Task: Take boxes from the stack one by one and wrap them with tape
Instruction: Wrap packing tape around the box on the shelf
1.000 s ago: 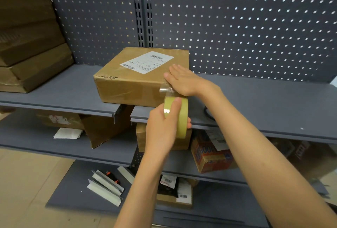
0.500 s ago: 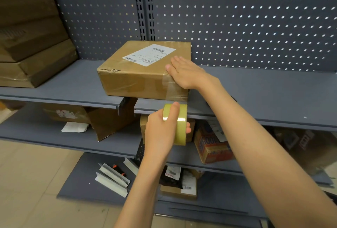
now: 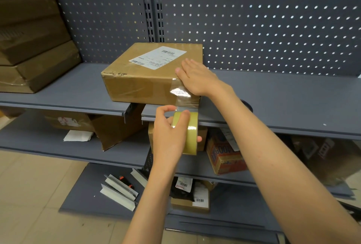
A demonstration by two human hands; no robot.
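The box sits at the shelf edge under the flat, straight-fingered right hand, while the left hand grips the tape roll below, so the taut strip may wrinkle, twist or peel if pulled crookedly.

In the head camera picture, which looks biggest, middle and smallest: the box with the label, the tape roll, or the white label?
1. Box, biggest.
2. and 3. Tape roll and label look about alike; the roll is nearer the camera, so I won't rank them.
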